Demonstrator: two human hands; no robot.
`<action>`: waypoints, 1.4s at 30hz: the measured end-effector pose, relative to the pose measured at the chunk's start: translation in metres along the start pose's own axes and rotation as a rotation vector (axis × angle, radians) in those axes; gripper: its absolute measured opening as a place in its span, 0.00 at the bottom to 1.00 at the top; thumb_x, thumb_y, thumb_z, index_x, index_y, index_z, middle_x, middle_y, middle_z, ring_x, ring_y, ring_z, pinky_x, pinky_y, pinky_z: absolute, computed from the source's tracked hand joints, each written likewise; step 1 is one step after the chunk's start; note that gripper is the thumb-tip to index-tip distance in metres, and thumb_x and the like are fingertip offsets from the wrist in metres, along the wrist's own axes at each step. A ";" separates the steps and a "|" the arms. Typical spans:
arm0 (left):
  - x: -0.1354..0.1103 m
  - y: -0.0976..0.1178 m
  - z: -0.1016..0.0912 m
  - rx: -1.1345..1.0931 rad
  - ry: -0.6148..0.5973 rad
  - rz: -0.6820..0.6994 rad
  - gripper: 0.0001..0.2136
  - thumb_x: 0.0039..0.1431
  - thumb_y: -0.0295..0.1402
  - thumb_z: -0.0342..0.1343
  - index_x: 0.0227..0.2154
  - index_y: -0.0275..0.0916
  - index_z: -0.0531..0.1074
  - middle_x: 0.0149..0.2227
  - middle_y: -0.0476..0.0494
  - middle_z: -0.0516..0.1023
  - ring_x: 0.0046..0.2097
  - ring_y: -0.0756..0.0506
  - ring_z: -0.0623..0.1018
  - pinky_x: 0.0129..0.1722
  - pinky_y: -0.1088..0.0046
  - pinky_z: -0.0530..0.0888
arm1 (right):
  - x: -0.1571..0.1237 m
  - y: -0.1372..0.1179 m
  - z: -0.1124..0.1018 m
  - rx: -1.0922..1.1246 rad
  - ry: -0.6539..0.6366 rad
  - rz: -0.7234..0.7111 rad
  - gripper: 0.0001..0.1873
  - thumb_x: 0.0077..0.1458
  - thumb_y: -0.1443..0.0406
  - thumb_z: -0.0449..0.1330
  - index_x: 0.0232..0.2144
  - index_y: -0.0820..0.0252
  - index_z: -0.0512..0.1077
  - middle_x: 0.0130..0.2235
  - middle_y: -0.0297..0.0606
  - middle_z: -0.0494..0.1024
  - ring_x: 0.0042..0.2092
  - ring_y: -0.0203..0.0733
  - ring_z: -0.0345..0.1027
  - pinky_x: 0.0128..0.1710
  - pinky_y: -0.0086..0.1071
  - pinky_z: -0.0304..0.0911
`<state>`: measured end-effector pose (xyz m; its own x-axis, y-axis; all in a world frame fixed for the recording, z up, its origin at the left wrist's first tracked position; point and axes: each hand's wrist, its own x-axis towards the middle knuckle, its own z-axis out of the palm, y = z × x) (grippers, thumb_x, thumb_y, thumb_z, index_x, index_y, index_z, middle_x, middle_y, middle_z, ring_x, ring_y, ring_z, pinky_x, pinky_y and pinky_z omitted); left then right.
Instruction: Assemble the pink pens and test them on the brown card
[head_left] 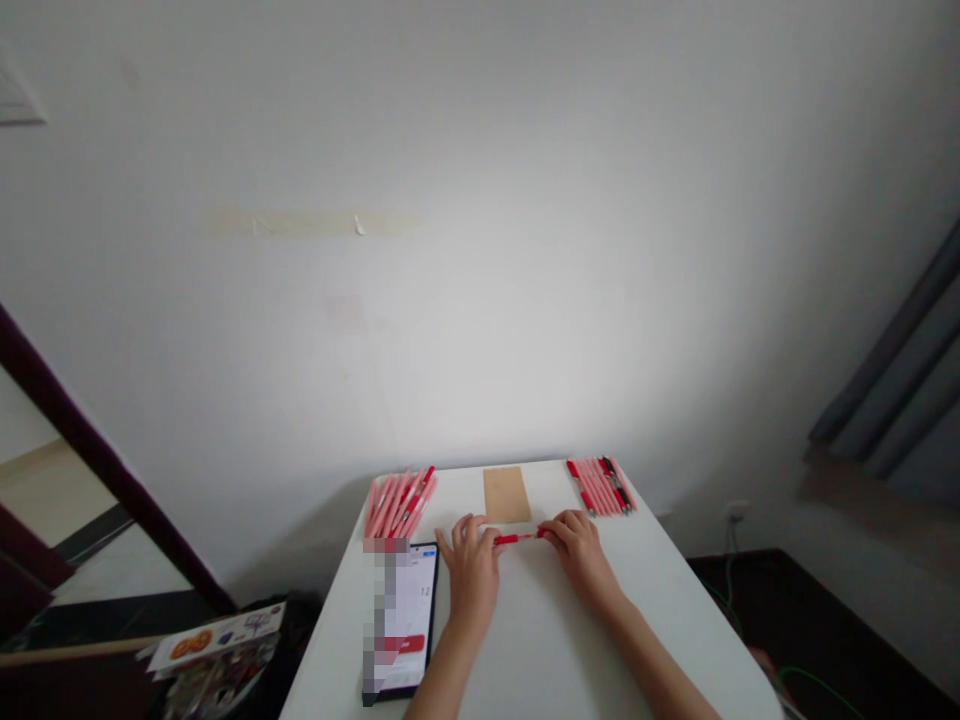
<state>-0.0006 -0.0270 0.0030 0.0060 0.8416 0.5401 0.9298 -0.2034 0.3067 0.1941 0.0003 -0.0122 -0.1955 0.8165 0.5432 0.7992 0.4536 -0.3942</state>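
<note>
A red pen (508, 540) lies crosswise just above the white table (525, 620), stretched between my two hands. Its left end is in the fingertips of my left hand (474, 560), whose other fingers are partly spread. The thumb and fingers of my right hand (574, 548) pinch the red right end. A thin, pale section shows between the pen's red parts; whether they are joined, I cannot tell. Behind my hands lies a flat brown card (507, 495). Left of it sits a loose pile of pink and red pens (397, 503); to the right, several pink, red and black pens (602, 487) lie in a row.
A smartphone (409, 620) with a lit screen lies left of my left forearm. The table's far edge meets a pale wall (480, 300). On the floor side at left is a dark bag (225, 670) of clutter; a grey curtain (900, 390) hangs at right.
</note>
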 end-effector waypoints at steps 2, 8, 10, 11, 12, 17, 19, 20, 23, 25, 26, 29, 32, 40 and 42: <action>0.000 -0.001 0.000 -0.009 -0.003 -0.011 0.06 0.55 0.29 0.54 0.34 0.45 0.74 0.47 0.46 0.73 0.55 0.40 0.67 0.59 0.34 0.51 | -0.001 0.000 0.001 -0.013 -0.003 0.008 0.10 0.61 0.63 0.53 0.39 0.52 0.75 0.36 0.39 0.74 0.41 0.44 0.64 0.44 0.38 0.60; 0.002 -0.003 -0.001 0.012 0.031 -0.003 0.06 0.55 0.31 0.55 0.34 0.46 0.75 0.47 0.45 0.74 0.56 0.39 0.67 0.58 0.34 0.52 | -0.001 -0.003 -0.001 0.004 -0.031 -0.002 0.09 0.60 0.62 0.54 0.41 0.51 0.74 0.37 0.38 0.75 0.43 0.44 0.64 0.47 0.39 0.58; 0.002 -0.004 0.000 0.016 0.040 -0.005 0.06 0.55 0.32 0.55 0.34 0.46 0.75 0.46 0.45 0.74 0.55 0.39 0.67 0.58 0.35 0.52 | -0.001 -0.002 -0.001 0.015 -0.053 -0.014 0.09 0.59 0.63 0.56 0.41 0.51 0.73 0.38 0.38 0.75 0.45 0.44 0.63 0.48 0.39 0.57; 0.002 -0.004 0.001 0.017 0.041 -0.006 0.06 0.55 0.32 0.55 0.34 0.46 0.75 0.46 0.45 0.74 0.55 0.39 0.66 0.58 0.35 0.52 | -0.001 -0.002 -0.001 0.017 -0.059 -0.014 0.09 0.59 0.63 0.56 0.41 0.51 0.73 0.38 0.38 0.75 0.45 0.45 0.63 0.49 0.40 0.57; 0.002 -0.005 0.002 0.018 0.041 -0.009 0.05 0.54 0.32 0.56 0.33 0.46 0.75 0.46 0.45 0.73 0.55 0.39 0.66 0.58 0.35 0.52 | -0.001 -0.001 -0.001 0.020 -0.063 -0.011 0.09 0.59 0.64 0.56 0.41 0.50 0.74 0.37 0.38 0.75 0.45 0.45 0.63 0.49 0.40 0.56; 0.003 -0.005 0.003 0.003 0.029 -0.030 0.03 0.52 0.32 0.58 0.30 0.46 0.76 0.46 0.45 0.73 0.55 0.39 0.65 0.58 0.35 0.49 | 0.000 0.004 0.000 0.075 -0.052 0.036 0.10 0.59 0.63 0.55 0.39 0.49 0.75 0.37 0.38 0.75 0.43 0.45 0.63 0.46 0.38 0.58; 0.003 -0.005 0.002 -0.008 0.019 -0.038 0.04 0.51 0.31 0.59 0.30 0.46 0.76 0.47 0.46 0.73 0.55 0.39 0.65 0.59 0.35 0.49 | 0.000 0.005 -0.001 0.087 -0.047 0.051 0.10 0.59 0.63 0.55 0.39 0.49 0.76 0.37 0.39 0.75 0.44 0.45 0.63 0.46 0.38 0.58; 0.003 -0.005 0.001 -0.013 0.015 -0.046 0.04 0.51 0.31 0.59 0.30 0.46 0.76 0.47 0.46 0.73 0.55 0.39 0.66 0.59 0.36 0.49 | 0.000 0.005 -0.001 0.088 -0.045 0.059 0.10 0.58 0.64 0.55 0.39 0.49 0.76 0.38 0.39 0.75 0.44 0.44 0.64 0.46 0.37 0.58; 0.002 -0.005 0.000 -0.022 0.010 -0.059 0.04 0.51 0.31 0.58 0.31 0.47 0.76 0.46 0.47 0.73 0.54 0.40 0.66 0.59 0.37 0.50 | 0.000 0.004 -0.002 0.087 -0.043 0.084 0.10 0.58 0.63 0.56 0.38 0.49 0.76 0.38 0.38 0.75 0.44 0.44 0.64 0.46 0.37 0.58; 0.002 -0.005 0.000 -0.021 0.009 -0.051 0.04 0.53 0.32 0.58 0.31 0.48 0.76 0.46 0.48 0.74 0.54 0.40 0.67 0.59 0.36 0.50 | 0.000 0.005 -0.001 0.086 -0.042 0.099 0.09 0.58 0.63 0.55 0.37 0.51 0.76 0.37 0.38 0.76 0.43 0.44 0.64 0.46 0.37 0.58; 0.002 -0.005 0.000 -0.018 0.007 -0.042 0.04 0.54 0.32 0.57 0.31 0.48 0.76 0.45 0.48 0.74 0.54 0.40 0.67 0.59 0.36 0.50 | 0.000 0.005 -0.001 0.083 -0.038 0.108 0.09 0.58 0.62 0.55 0.36 0.52 0.76 0.36 0.38 0.76 0.43 0.44 0.64 0.46 0.38 0.58; 0.002 -0.005 0.002 -0.003 -0.010 -0.011 0.06 0.56 0.32 0.54 0.32 0.50 0.75 0.43 0.51 0.76 0.55 0.40 0.66 0.58 0.34 0.48 | -0.001 0.007 -0.001 0.066 -0.019 0.117 0.09 0.58 0.61 0.56 0.34 0.52 0.76 0.35 0.38 0.76 0.43 0.45 0.64 0.47 0.39 0.57; 0.002 -0.006 0.003 0.018 -0.029 0.009 0.07 0.56 0.30 0.54 0.32 0.50 0.75 0.42 0.51 0.76 0.55 0.40 0.66 0.58 0.33 0.47 | -0.002 0.008 -0.001 0.050 0.007 0.096 0.08 0.57 0.61 0.57 0.34 0.50 0.77 0.34 0.37 0.76 0.43 0.45 0.63 0.47 0.40 0.56; 0.002 -0.003 0.001 0.013 -0.051 0.002 0.09 0.58 0.29 0.51 0.31 0.48 0.75 0.44 0.52 0.76 0.56 0.40 0.65 0.58 0.34 0.48 | -0.004 0.012 0.000 0.088 0.068 0.083 0.09 0.57 0.58 0.58 0.33 0.48 0.78 0.33 0.38 0.76 0.43 0.47 0.62 0.46 0.41 0.56; 0.002 -0.002 0.000 -0.001 -0.047 -0.002 0.09 0.59 0.30 0.50 0.31 0.48 0.75 0.44 0.51 0.76 0.56 0.40 0.65 0.58 0.33 0.47 | -0.004 0.013 0.001 0.099 0.075 0.082 0.10 0.57 0.58 0.57 0.34 0.48 0.78 0.34 0.38 0.76 0.43 0.47 0.62 0.45 0.41 0.57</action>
<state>-0.0025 -0.0249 0.0036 0.0208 0.8645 0.5022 0.9296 -0.2017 0.3086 0.2047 0.0034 -0.0206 -0.0858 0.8253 0.5581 0.7505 0.4220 -0.5086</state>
